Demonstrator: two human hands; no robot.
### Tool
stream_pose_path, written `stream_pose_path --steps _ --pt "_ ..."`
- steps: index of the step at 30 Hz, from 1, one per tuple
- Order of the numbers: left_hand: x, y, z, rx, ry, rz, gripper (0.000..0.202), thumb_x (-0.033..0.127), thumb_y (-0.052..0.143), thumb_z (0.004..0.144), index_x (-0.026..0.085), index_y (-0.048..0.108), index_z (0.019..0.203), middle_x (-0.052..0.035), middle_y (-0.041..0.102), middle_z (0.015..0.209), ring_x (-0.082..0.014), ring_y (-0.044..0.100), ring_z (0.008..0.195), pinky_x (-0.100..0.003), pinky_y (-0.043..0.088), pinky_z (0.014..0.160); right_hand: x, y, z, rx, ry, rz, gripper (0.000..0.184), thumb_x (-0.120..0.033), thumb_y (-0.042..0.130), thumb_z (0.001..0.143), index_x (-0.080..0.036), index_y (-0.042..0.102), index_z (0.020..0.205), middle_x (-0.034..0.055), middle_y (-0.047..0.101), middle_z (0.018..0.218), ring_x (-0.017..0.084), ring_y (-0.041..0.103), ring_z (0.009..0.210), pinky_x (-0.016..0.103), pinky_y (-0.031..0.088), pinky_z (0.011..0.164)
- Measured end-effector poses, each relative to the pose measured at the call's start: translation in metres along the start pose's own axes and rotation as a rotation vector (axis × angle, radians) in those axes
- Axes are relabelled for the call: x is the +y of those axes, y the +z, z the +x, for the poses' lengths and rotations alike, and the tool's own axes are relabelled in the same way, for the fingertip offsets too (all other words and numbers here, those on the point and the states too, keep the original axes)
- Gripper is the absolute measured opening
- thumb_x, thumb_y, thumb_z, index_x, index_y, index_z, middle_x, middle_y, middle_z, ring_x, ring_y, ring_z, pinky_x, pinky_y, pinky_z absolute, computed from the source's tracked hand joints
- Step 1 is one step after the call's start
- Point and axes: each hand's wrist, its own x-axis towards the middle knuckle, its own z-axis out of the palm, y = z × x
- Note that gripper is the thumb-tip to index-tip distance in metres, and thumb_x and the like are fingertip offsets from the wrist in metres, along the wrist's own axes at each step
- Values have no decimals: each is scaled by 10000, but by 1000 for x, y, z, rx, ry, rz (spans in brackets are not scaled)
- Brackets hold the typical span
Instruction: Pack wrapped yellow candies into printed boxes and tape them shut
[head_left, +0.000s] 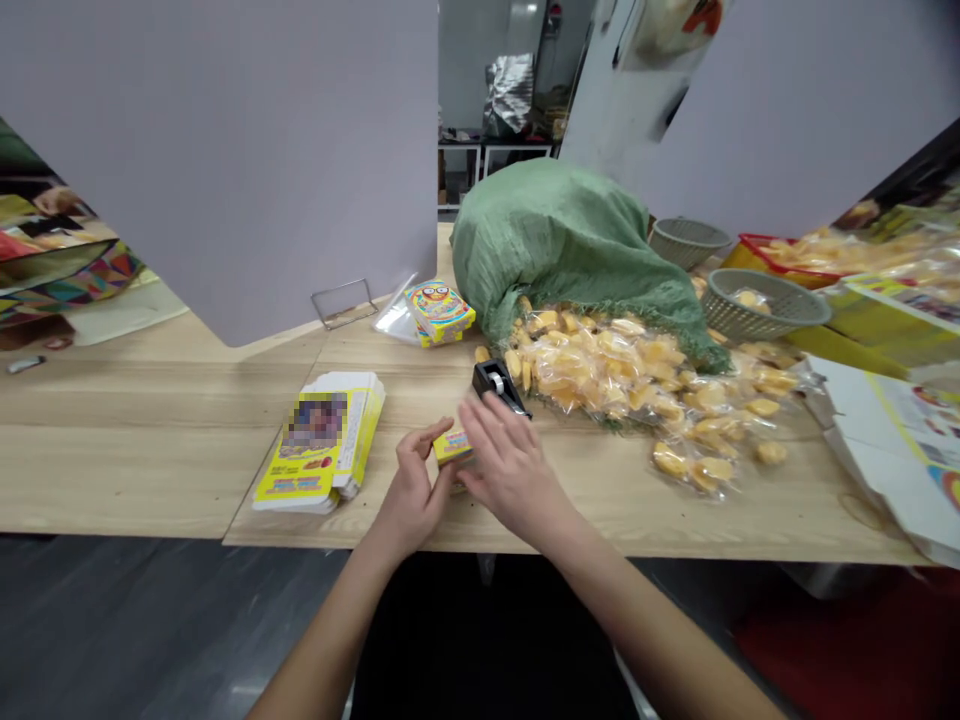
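Between my two hands, near the table's front edge, is a small yellow cardboard box (pixel 451 446). My left hand (pixel 417 482) is closed around its left side, thumb and fingers against the card. Across its right side lies my right hand (pixel 511 465), palm down with fingers stretched out, covering much of the box. A black tape dispenser (pixel 496 382) stands just beyond my right fingertips. To the left rests a stack of flat yellow and white cartons (pixel 311 455). Farther back, finished-looking small boxes (pixel 441 310) with a cartoon face are piled by a clear plastic bag (pixel 396 316).
A green woven sack (pixel 555 240) spills several wrapped yellow pieces (pixel 600 365) over the right of the table. Behind them stand grey baskets (pixel 765 305) and a red crate (pixel 780 258). An open white carton (pixel 885 430) lies far right; a wire stand (pixel 345 303) is at back left.
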Motion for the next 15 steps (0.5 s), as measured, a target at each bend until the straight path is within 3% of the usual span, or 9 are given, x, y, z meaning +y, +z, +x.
stream_pose_path --steps 1,3,5,7,9,10,12,15 --pt "-6 -8 0 -15 -33 46 478 189 427 931 168 237 1369 -195 456 1388 -218 450 1319 -445 400 1072 0 -3 12 -87 -60 10 597 -232 582 855 -147 403 1418 165 613 1191 305 524 1147 455 399 971" --pt "-24 -30 -2 24 -137 261 513 243 441 927 137 263 1396 -220 428 1418 -269 398 1356 -500 353 1091 9 -8 37 -200 -32 102 457 -235 595 840 -150 552 1286 144 657 1046 275 582 991 410 454 871" --pt "-46 -51 -8 108 -272 551 575 333 522 891 101 335 1383 -260 402 1432 -354 355 1369 -578 318 1079 28 -8 64 -210 195 333 240 -257 646 787 -174 682 1010 105 670 913 245 598 857 378 475 789" --pt "-65 -66 -17 82 -382 786 587 345 582 854 80 413 1349 -286 400 1428 -405 364 1351 -599 332 1050 50 -5 93 -119 537 671 86 -239 658 754 -179 674 813 75 671 818 217 608 769 362 486 733" --pt "-73 -71 -26 -35 -428 908 474 239 532 874 81 472 1317 -276 449 1400 -392 434 1308 -561 386 1019 68 3 125 0 784 926 79 -243 624 777 -168 636 799 70 676 785 200 623 728 352 501 691" --pt "-72 -70 -29 -83 -432 946 429 165 480 883 82 495 1303 -267 476 1382 -380 468 1285 -539 413 1000 74 9 143 52 837 989 109 -264 597 802 -162 620 833 74 680 799 195 630 733 349 509 683" --pt "-66 -66 -32 -98 -433 1011 447 54 389 871 78 510 1301 -262 494 1369 -376 498 1260 -527 447 962 78 25 177 118 831 1014 185 -321 538 853 -153 591 908 83 682 847 189 639 787 342 519 693" --pt "-53 -63 -29 -13 -394 1030 484 15 372 853 93 507 1311 -251 516 1352 -358 528 1233 -508 481 919 76 49 215 186 774 1039 264 -398 487 884 -162 583 953 80 667 877 216 636 901 361 522 721"
